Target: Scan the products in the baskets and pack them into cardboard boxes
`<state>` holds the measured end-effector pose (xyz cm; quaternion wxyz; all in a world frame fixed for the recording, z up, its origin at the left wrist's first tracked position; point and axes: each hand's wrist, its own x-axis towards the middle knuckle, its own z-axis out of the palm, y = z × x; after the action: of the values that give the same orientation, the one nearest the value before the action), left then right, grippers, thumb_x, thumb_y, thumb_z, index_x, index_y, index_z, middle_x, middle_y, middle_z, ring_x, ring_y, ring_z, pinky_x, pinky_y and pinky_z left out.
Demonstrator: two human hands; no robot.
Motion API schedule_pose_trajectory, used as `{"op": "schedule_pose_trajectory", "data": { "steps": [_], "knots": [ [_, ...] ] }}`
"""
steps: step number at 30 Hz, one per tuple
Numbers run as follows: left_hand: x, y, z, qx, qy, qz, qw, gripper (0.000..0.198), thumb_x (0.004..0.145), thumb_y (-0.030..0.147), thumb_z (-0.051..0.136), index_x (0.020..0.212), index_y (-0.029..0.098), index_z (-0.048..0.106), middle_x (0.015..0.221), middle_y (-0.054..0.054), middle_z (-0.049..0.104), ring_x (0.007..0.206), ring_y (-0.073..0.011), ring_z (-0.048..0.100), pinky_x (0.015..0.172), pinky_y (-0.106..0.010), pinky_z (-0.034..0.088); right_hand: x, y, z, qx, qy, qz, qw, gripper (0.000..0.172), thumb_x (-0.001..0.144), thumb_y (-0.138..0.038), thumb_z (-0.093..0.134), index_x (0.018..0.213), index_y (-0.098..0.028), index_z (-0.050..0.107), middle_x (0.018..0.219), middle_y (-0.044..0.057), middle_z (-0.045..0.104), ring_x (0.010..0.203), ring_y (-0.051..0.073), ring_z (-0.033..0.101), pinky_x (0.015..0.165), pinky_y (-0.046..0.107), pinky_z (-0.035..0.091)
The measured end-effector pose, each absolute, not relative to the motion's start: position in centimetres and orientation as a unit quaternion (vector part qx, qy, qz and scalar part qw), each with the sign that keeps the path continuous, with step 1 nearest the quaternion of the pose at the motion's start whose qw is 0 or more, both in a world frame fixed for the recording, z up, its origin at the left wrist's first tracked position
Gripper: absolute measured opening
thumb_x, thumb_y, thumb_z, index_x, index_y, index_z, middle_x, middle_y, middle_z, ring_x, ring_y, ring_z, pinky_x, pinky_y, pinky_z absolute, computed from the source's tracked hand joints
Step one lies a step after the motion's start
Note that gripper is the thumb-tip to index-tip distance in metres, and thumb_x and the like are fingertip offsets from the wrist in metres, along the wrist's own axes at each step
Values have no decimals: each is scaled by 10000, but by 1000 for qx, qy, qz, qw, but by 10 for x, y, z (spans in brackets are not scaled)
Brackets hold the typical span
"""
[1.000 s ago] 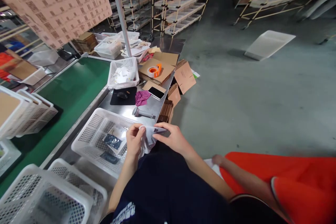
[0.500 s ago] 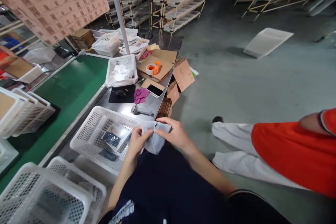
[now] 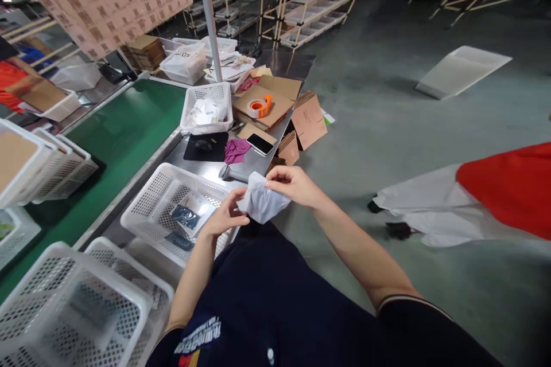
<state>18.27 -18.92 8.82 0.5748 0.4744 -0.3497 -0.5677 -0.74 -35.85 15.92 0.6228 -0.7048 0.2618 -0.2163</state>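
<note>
A small, soft, whitish bag (image 3: 263,202) hangs in front of my chest, over the near edge of the bench. My right hand (image 3: 297,185) pinches its upper right edge between thumb and fingers. At the bag's left side is my left hand (image 3: 226,213), thumb and fingers apart, its fingertips close to or touching the edge. What the bag contains cannot be seen. Below and left of it stands a white perforated basket (image 3: 144,198) with dark packets (image 3: 186,217) in plastic inside. A grey handheld scanner (image 3: 232,174) lies just behind the bag.
Along the bench are a phone (image 3: 260,144), a purple cloth (image 3: 236,150), a mouse (image 3: 204,145), an orange tape dispenser (image 3: 260,106) on cardboard, and another white basket (image 3: 206,126). White crates (image 3: 71,298) stand at lower left beside a green conveyor belt (image 3: 124,126). A person in red (image 3: 508,189) is at right.
My left hand has loosened from the bag and its fingers have spread. My right hand keeps the bag, now raised and turned. The person in red has shifted right in view.
</note>
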Motion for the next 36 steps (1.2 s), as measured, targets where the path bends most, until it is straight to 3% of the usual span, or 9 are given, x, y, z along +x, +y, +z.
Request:
{"op": "schedule_pose_trajectory", "data": {
  "steps": [3,5,18,21,23,25,28,32,36],
  "knots": [
    [176,-192,78,519,-235,-554,607,557,588,513,1066,935,189,777,865,-43,747,785,-177,673,727,-297,567,-3,-367,170,-732,266,-235,582,536,793,-734,821,800,-207,722,715,6,665,641,138,539,601,297,428],
    [172,-193,75,538,-157,-511,652,583,562,596,1051,790,181,711,692,19,647,623,-109,557,648,-266,513,-3,-371,176,-754,265,-241,551,537,823,-738,796,807,-205,727,735,14,677,656,144,547,612,302,429],
    [202,-152,89,538,-44,-332,774,607,611,701,974,701,206,634,591,52,565,539,-105,502,524,-262,437,55,-379,140,-760,231,-201,573,595,800,-799,768,875,-216,679,816,24,698,704,161,585,661,313,501],
    [241,-123,90,564,-11,-262,783,492,695,585,965,807,187,698,709,18,684,654,-133,628,638,-263,528,115,-368,114,-785,230,-142,557,587,877,-793,671,948,-210,680,834,25,713,676,155,595,624,300,496],
    [266,-96,94,613,12,-148,776,404,782,439,931,1039,182,754,1001,-56,809,957,-200,760,883,-307,607,151,-357,93,-807,232,-100,534,492,928,-689,686,974,-199,679,814,23,712,681,163,622,634,299,508],
    [280,-63,97,659,22,-6,751,489,826,342,897,1257,189,727,1317,-119,788,1284,-246,726,1155,-374,552,174,-347,70,-831,237,-69,498,371,919,-534,780,970,-180,680,831,38,721,760,181,667,717,312,535],
    [277,-16,99,682,23,111,723,559,860,418,870,1337,177,706,1420,-156,747,1368,-301,698,1280,-498,482,184,-338,42,-870,242,-30,430,303,906,-408,848,969,-158,689,951,62,738,884,194,690,849,357,569],
    [238,22,79,697,47,64,713,518,821,573,881,1175,207,783,1175,-104,830,1197,-338,778,1275,-602,483,179,-337,24,-903,225,24,366,271,1037,-449,730,1064,-180,711,1069,45,740,917,172,696,864,371,620],
    [201,24,29,750,6,-102,654,478,878,660,804,1191,298,810,1237,-98,843,1315,-412,739,1297,-654,445,177,-334,28,-916,199,90,337,295,1032,-454,752,963,-169,716,941,6,732,857,160,708,808,335,633]
  ]
}}
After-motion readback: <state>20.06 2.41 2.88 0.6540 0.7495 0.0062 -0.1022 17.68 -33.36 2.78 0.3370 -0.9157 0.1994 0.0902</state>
